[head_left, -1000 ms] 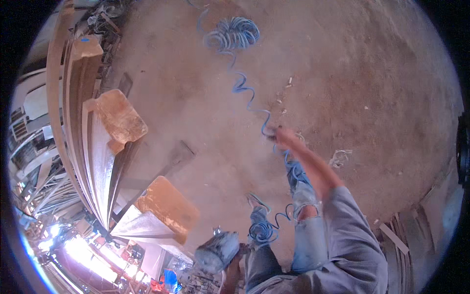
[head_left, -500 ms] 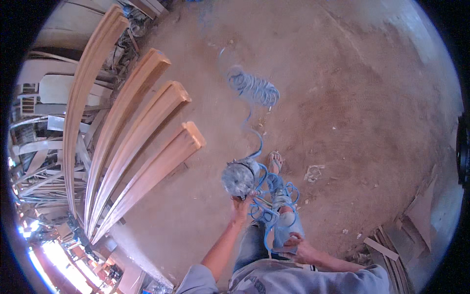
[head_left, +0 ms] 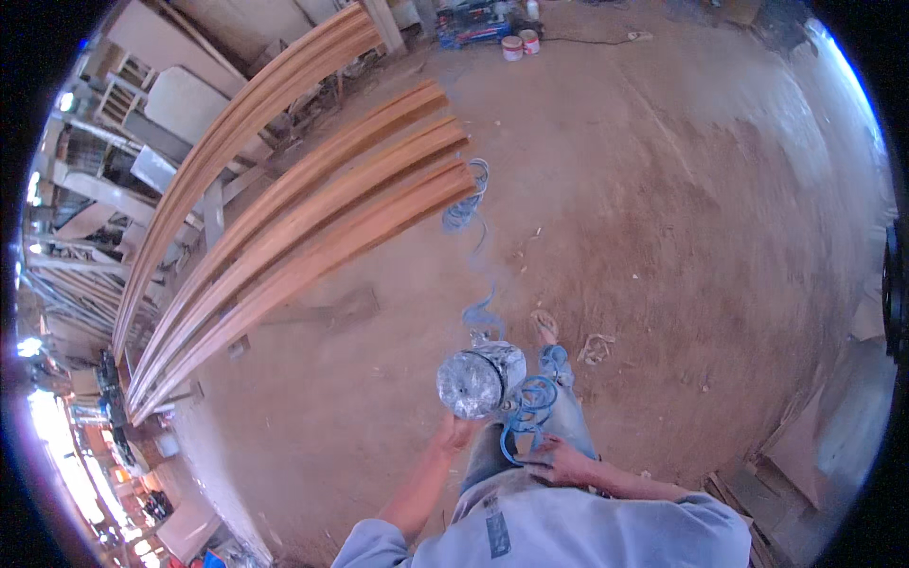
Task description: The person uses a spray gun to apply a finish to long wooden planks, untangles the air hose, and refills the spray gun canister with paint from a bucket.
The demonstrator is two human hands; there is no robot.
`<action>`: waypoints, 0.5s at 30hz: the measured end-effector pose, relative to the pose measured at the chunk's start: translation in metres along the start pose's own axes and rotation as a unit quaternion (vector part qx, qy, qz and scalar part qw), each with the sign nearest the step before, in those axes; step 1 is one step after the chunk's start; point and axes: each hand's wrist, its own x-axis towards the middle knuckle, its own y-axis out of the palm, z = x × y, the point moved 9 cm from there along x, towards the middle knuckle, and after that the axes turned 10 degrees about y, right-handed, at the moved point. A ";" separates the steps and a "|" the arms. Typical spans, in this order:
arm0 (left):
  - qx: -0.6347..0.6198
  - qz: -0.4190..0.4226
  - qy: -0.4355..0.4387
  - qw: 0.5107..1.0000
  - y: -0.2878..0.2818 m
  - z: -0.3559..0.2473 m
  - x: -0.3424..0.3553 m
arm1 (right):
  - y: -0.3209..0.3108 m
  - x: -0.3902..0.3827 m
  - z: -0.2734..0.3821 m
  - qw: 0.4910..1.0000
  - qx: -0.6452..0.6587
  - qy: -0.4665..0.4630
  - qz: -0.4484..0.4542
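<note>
My left hand [head_left: 460,432] is closed at the underside of a silver, paint-smeared metal canister [head_left: 468,383], out in front of my legs. The canister hides most of those fingers. A blue coiled air hose [head_left: 532,402] hangs in loops just right of the canister. My right hand [head_left: 557,461], by my thigh, is closed on a loop of this hose. More blue hose [head_left: 480,310] trails from the canister along the floor, and its far coil [head_left: 462,214] lies by the ends of the wooden mouldings.
Several long reddish-brown wooden mouldings [head_left: 312,227] stretch across the left, raised off the floor. Boards and scrap [head_left: 180,109] lean behind them. Two small tins [head_left: 512,47] stand at the far side. Crumpled scrap [head_left: 596,348] lies near my foot; sheets [head_left: 795,440] lean at right.
My view has swung, so the mouldings reach further right and the tins show. The canister sits lower in view. My right hand, with the hose, is slightly higher and further left.
</note>
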 end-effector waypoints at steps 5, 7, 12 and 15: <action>0.155 -0.016 0.116 0.981 -0.004 -0.010 -0.013 | -0.054 0.002 -0.018 0.952 0.258 0.139 -0.088; 0.167 -0.075 0.128 0.975 0.015 -0.033 -0.008 | -0.072 -0.004 -0.030 0.916 0.332 0.193 -0.119; 0.186 -0.087 0.175 0.963 0.043 -0.031 0.022 | -0.102 -0.023 -0.015 0.951 0.245 0.090 -0.164; 0.157 -0.075 0.163 0.971 0.071 -0.028 0.049 | -0.094 -0.025 -0.004 0.960 0.251 0.070 -0.102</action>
